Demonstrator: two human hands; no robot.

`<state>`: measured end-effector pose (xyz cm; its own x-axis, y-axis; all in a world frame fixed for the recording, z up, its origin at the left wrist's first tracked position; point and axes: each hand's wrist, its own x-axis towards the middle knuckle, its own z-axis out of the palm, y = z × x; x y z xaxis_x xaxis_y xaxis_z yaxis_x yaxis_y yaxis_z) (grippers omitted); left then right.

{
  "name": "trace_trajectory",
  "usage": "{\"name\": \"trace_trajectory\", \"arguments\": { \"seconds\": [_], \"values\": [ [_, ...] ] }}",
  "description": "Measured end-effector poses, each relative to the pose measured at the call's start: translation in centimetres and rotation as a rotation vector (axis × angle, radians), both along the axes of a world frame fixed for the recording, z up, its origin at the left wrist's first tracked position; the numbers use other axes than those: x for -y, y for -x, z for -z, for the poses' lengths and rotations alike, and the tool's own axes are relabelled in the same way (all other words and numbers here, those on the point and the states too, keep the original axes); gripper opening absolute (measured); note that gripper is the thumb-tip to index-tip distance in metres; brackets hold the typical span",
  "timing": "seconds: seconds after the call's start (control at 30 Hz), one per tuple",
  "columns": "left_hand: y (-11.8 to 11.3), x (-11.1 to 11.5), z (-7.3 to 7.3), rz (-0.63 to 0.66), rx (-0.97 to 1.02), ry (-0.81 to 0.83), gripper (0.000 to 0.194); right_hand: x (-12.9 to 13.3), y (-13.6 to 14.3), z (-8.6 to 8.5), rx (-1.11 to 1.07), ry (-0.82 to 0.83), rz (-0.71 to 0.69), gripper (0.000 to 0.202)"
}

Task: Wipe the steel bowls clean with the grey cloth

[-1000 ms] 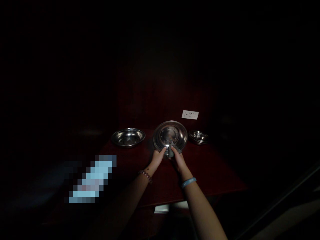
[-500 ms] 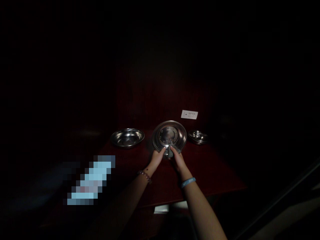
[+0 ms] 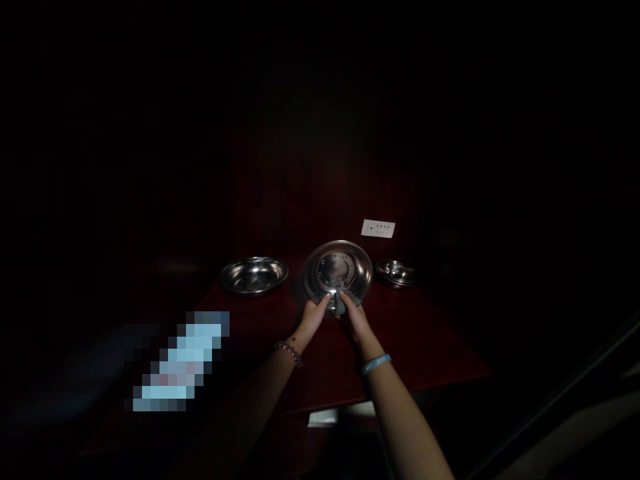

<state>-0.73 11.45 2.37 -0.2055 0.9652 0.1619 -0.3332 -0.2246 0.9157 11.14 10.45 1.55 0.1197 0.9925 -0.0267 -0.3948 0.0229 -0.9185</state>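
Observation:
A round steel plate (image 3: pixel 336 268), shiny and wide-rimmed, is held up over the table, tilted so that one face shows to me. My left hand (image 3: pixel 314 316) grips its near rim from the left, thumb on top and the other fingers hidden underneath. On the right side of that rim, my right hand (image 3: pixel 356 316) is closed on a dark grey-green cloth (image 3: pixel 341 304), which is pressed against the plate. Its fingers below the rim are hidden too. A steel bowl (image 3: pixel 255 277), wide and shallow, lies to the left. Smaller stacked steel bowls (image 3: pixel 395 274) lie to the right.
The dark red table (image 3: pixel 425 353) runs back to a dark red panel carrying a white socket plate (image 3: pixel 378 229). A blurred-out bluish patch (image 3: pixel 185 360) is at the left. Something white (image 3: pixel 323 419) shows below the table's front edge. The surroundings are very dark.

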Motion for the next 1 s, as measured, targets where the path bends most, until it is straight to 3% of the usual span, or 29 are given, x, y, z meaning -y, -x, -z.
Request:
{"name": "trace_trajectory", "arguments": {
  "seconds": [0.73, 1.0],
  "values": [
    [0.0, -0.5, 0.5, -0.001, -0.06, -0.007, 0.026, 0.1, 0.1, -0.3, -0.039, 0.005, 0.006, 0.046],
    [0.1, -0.9, 1.0, -0.036, -0.14, -0.084, 0.03, 0.1, 0.1, -0.2, -0.031, -0.017, -0.001, 0.049]
  ]
}}
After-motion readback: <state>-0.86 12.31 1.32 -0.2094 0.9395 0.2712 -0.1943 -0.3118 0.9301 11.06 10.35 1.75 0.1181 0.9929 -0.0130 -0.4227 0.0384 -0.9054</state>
